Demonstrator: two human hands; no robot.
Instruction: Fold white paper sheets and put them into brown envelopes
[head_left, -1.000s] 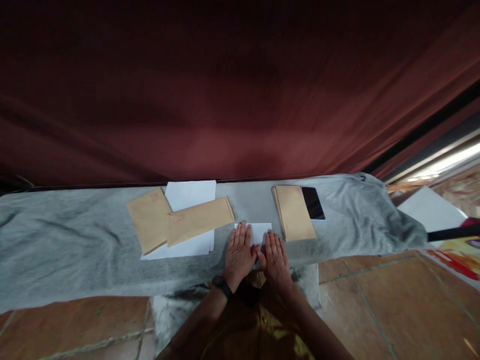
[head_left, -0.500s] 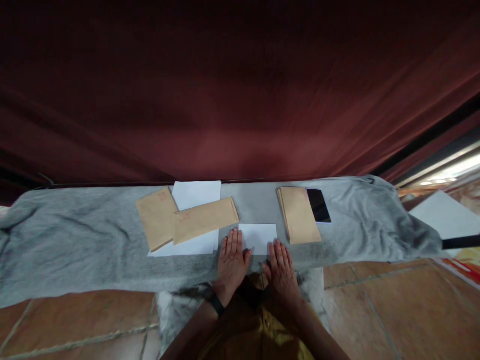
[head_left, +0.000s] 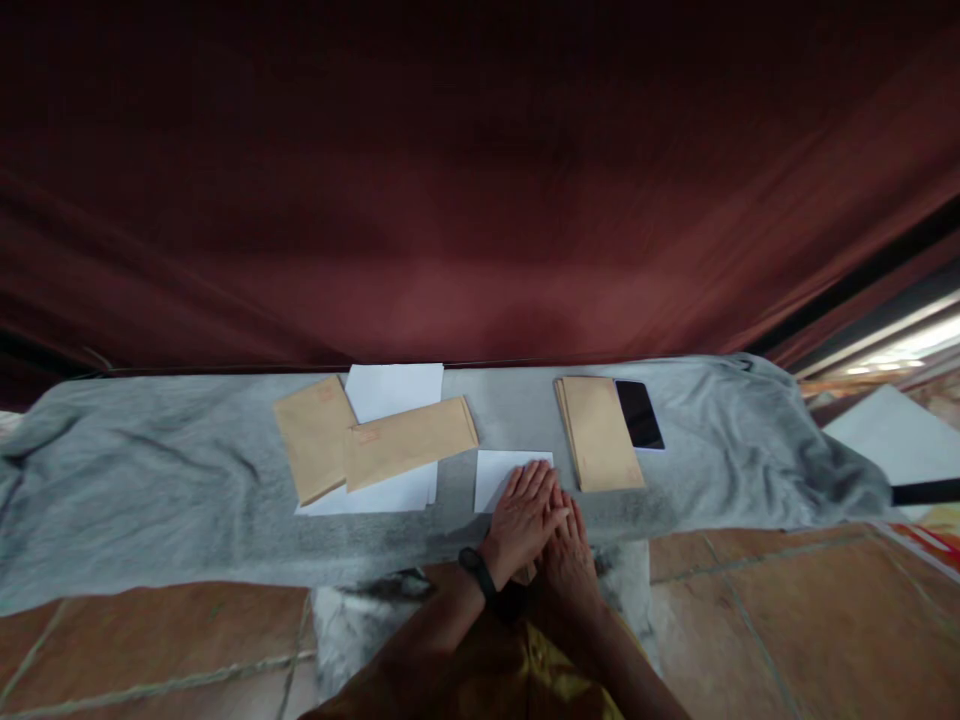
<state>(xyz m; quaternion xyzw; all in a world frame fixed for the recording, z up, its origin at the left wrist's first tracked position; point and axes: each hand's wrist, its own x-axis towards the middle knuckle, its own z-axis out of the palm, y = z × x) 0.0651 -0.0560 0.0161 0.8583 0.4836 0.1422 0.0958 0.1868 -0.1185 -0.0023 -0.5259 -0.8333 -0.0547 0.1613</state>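
A small white sheet of paper [head_left: 493, 478], which looks folded, lies on the grey cloth in front of me. My left hand [head_left: 523, 510] rests flat on its right part, fingers stretched out. Close beside it, my right hand [head_left: 570, 555] lies with its fingers extended at the paper's lower right edge, partly covered by the left hand. Left of the paper, two sets of brown envelopes [head_left: 412, 440] overlap on top of larger white sheets [head_left: 394, 390]. To the right is a stack of brown envelopes [head_left: 606, 435].
A dark-screened phone [head_left: 639, 413] lies against the right envelope stack. Grey cloth [head_left: 165, 470] covers the narrow table, with a dark red curtain [head_left: 450, 300] rising behind it. At the far right stands a white panel [head_left: 896, 430]; tiled floor [head_left: 750, 600] shows below.
My left hand has moved right, from the paper's left edge across to its right part, beside the right hand. The right hand has hardly moved. The envelopes and phone stay in place.
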